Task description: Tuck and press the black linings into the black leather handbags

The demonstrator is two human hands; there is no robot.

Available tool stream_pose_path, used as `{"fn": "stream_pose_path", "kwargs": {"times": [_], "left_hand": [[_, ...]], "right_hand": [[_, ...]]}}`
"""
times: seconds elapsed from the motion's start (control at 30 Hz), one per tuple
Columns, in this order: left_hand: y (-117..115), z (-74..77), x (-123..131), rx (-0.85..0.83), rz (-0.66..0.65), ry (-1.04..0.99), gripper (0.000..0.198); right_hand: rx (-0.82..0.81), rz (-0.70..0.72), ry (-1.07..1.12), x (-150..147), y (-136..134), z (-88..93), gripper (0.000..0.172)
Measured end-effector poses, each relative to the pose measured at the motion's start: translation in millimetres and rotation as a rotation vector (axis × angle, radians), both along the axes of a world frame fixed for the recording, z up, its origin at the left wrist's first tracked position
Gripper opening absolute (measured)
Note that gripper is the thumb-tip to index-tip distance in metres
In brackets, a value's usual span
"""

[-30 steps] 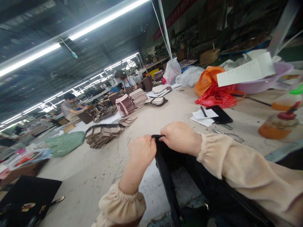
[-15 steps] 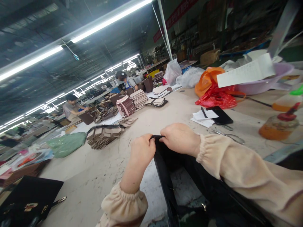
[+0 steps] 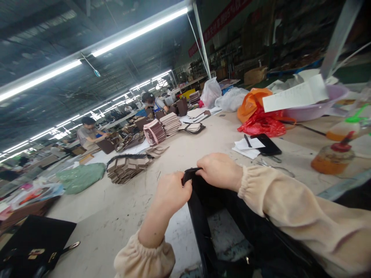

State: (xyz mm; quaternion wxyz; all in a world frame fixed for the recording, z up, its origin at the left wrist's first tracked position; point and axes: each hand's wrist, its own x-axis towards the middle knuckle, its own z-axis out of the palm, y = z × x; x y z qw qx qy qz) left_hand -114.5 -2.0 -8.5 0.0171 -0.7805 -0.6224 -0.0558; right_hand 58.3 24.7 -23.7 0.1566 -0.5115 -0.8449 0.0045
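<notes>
Both hands grip the top edge of a black bag (image 3: 199, 227), which hangs open below them at the table's near side. My left hand (image 3: 173, 193) pinches the left part of the edge between thumb and fingers. Close beside it, my right hand (image 3: 218, 170) has its fingers closed on the same edge, a short stretch of black material showing between them. A small shiny metal piece glints low on the bag. Its lower part runs out of view, and my right sleeve covers some of it.
Left on the table (image 3: 121, 216) lies a black bag panel with gold fittings (image 3: 37, 247). Ahead are stacked brown pieces (image 3: 129, 168) and a green plastic bag (image 3: 81, 177). At right are a phone (image 3: 268, 144), a red plastic bag (image 3: 262, 123) and a glue bottle (image 3: 333, 158). Two people work farther off.
My left hand has moved slightly down and left and turned, folding the black edge more. My right hand keeps its hold. The view has shifted a little.
</notes>
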Motion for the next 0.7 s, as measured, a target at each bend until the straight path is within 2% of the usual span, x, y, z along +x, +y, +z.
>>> {"fn": "stream_pose_path", "kwargs": {"times": [0.37, 0.53, 0.7], "left_hand": [[8, 1.1, 7, 0.026, 0.070, 0.216, 0.038], [-10, 23.0, 11, 0.078, 0.004, 0.261, 0.035], [-43, 44.7, 11, 0.089, -0.107, 0.266, 0.033]], "right_hand": [[-0.054, -0.029, -0.019, -3, -12, 9.0, 0.034], [-0.015, -0.043, -0.018, -1, -36, 21.4, 0.034], [-0.003, -0.002, 0.155, 7, -75, 21.5, 0.032]]}}
